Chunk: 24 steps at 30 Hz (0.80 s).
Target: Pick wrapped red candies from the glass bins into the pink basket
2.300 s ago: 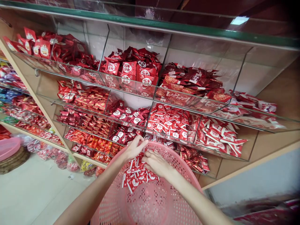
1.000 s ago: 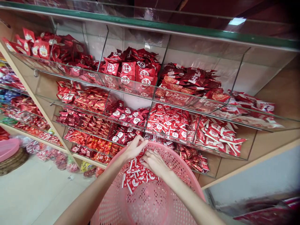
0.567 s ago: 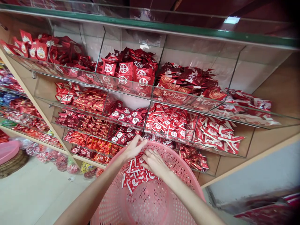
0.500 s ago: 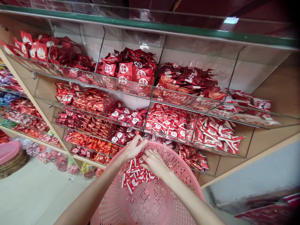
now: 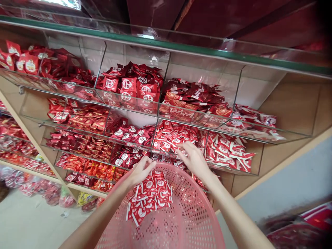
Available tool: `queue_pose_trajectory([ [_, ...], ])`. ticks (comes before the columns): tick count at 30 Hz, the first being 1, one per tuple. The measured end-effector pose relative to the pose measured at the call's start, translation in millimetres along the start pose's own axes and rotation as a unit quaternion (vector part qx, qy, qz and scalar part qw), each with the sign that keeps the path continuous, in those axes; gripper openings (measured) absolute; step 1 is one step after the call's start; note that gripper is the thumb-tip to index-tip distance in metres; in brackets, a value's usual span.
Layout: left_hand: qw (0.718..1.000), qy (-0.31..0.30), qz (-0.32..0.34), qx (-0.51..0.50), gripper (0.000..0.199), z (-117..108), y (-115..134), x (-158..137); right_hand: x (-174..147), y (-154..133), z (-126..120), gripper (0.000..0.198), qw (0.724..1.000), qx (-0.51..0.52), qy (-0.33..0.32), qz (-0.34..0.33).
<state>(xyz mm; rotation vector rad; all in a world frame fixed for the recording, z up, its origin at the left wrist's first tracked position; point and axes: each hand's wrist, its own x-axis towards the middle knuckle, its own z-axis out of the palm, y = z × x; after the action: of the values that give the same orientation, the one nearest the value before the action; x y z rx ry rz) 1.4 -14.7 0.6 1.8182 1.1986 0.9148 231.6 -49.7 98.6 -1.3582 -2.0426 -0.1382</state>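
Head view: sachets just below left hand

A tiered display of clear glass shelves, split by upright glass dividers, fills the centre of the frame, its bins heaped with red foil-wrapped sweets. A green-edged top rail runs across the upper part beneath a dark red ceiling. Light tan wooden panels frame the unit at right, a pale grey wall lies below them, and a pale tiled floor shows at lower left.
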Motion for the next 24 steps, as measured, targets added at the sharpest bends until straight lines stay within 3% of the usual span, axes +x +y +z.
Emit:
queue_pose_trajectory([
  [3,1.0,-0.002,-0.003,0.0,0.035,-0.1,0.8,0.9,33.7,14.7,3.5,0.015,0.989,-0.024,-0.071,0.127],
  [7,1.0,-0.002,-0.005,0.001,0.035,-0.6,2.2,1.5,62.1,8.2,27.2,0.034,0.95,-0.088,-0.203,0.222],
  [13,1.0,-0.005,-0.009,0.011,0.036,-0.4,2.5,0.5,70.6,-11.3,45.7,0.058,0.935,-0.122,-0.186,0.276],
  [24,1.0,-0.004,-0.007,0.009,0.037,-1.1,2.8,-0.4,66.4,2.8,56.2,0.055,0.932,-0.067,-0.165,0.314],
])
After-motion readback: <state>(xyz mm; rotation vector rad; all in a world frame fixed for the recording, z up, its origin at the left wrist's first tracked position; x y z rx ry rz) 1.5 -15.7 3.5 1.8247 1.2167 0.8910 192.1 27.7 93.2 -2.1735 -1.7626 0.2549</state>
